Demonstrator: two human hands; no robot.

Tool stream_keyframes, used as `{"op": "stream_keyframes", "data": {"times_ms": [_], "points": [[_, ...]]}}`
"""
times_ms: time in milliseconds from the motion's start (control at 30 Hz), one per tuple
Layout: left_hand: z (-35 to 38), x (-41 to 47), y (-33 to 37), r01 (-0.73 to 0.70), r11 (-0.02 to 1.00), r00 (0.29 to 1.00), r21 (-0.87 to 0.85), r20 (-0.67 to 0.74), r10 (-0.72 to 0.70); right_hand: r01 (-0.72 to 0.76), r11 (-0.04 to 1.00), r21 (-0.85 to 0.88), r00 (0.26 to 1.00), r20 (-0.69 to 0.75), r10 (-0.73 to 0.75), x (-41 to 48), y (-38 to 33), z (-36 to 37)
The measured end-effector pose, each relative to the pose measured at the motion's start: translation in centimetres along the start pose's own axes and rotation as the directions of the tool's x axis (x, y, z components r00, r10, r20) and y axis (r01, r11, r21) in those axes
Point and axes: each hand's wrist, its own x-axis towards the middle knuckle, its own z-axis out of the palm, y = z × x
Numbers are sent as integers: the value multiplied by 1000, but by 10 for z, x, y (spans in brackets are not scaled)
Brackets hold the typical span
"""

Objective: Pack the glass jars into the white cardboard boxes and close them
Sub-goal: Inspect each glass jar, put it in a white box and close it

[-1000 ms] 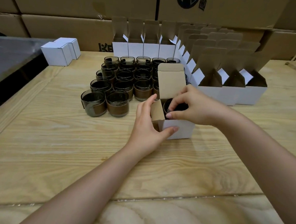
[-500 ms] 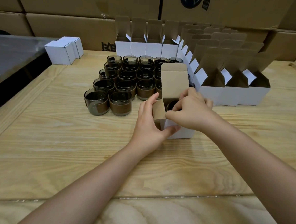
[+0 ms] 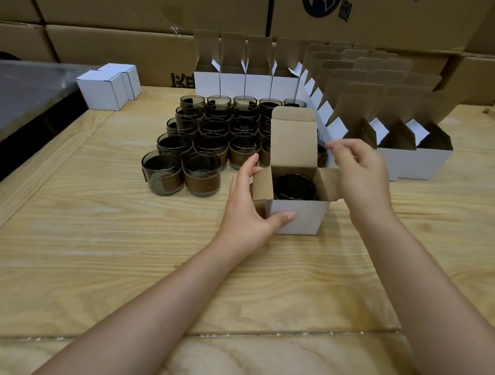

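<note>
A white cardboard box (image 3: pixel 302 217) stands open in the middle of the wooden table, its lid flap upright and both side flaps spread. A dark glass jar (image 3: pixel 295 187) sits inside it. My left hand (image 3: pixel 249 207) grips the box's left front corner, thumb on the white front face. My right hand (image 3: pixel 359 171) hovers just right of the box above the right side flap, fingers loosely curled and holding nothing. Several more smoked glass jars (image 3: pixel 202 145) with brown bands stand in rows behind and to the left of the box.
Rows of open white boxes (image 3: pixel 422 165) line the back and right of the table. Two closed white boxes (image 3: pixel 108 87) sit at the far left. Large brown cartons (image 3: pixel 152 7) form a wall behind. A dark metal surface (image 3: pixel 25 89) borders the left edge.
My right hand has let go of the jar, which now sits inside the box, and has lifted out to the right. My left hand keeps its hold on the box.
</note>
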Motion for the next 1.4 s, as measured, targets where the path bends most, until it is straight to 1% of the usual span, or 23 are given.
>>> {"op": "stream_keyframes", "data": {"times_ms": [33, 67, 100, 133, 167, 200, 300, 367, 433, 567, 633, 733, 833, 1000, 1100, 1133, 1267, 1400], "points": [[-1, 0, 0, 1, 1000, 1000, -8, 7, -1, -120, 981, 153, 992, -19, 124, -1, 7, 0], [-2, 0, 0, 3, 1000, 1000, -16, 11, -3, -233, 923, 306, 968, -20, 251, -3, 14, 0], [-2, 0, 1, 7, 1000, 1000, -21, 15, -6, -317, 841, 438, 935, -3, 354, -7, 20, 0], [-2, 1, 1, 13, 1000, 1000, -23, 16, -13, -373, 752, 544, 904, 32, 426, -11, 25, 0], [-3, 1, 1, 21, 999, 1000, -28, 17, -20, -408, 682, 607, 885, 80, 458, -15, 29, 0], [-3, 2, 0, 31, 999, 999, -39, 18, -30, -423, 650, 631, 884, 128, 451, -17, 33, 1], [-4, 3, -5, 73, 994, 997, -81, 35, -71, -415, 630, 657, 904, 221, 365, -20, 34, 3], [-4, 3, -7, 92, 992, 995, -86, 45, -88, -459, 605, 651, 887, 295, 356, -21, 32, 6], [-4, 3, -7, 98, 992, 994, -80, 49, -95, -480, 633, 607, 877, 339, 340, -22, 30, 9], [-3, 3, -7, 100, 991, 994, -89, 58, -95, -458, 713, 532, 872, 424, 244, -22, 28, 14], [-3, 2, -7, 97, 989, 994, -108, 57, -91, -450, 725, 521, 867, 451, 213, -21, 28, 14], [-3, 1, -6, 83, 985, 994, -149, 81, -71, -449, 723, 526, 865, 460, 203, -19, 30, 15], [-2, -1, -3, 50, 984, 994, -171, 108, -32, -452, 685, 571, 864, 473, 176, -19, 32, 16], [0, -1, 0, -44, 986, 988, -163, 136, 67, -414, 671, 615, 872, 479, 98, -20, 31, 18], [0, 1, -1, -98, 989, 983, -111, 147, 114, -384, 679, 625, 876, 479, 55, -21, 31, 21], [0, 2, -1, -86, 988, 984, -128, 145, 104, -376, 685, 624, 878, 475, 49, -22, 31, 21], [-1, 3, 5, 49, 972, 990, -231, 142, -16, -374, 691, 619, 888, 454, 74, -23, 31, 23], [-3, 8, 8, 32, 975, 996, -219, 93, -12, -367, 696, 617, 899, 426, 97, -24, 31, 24]]}}
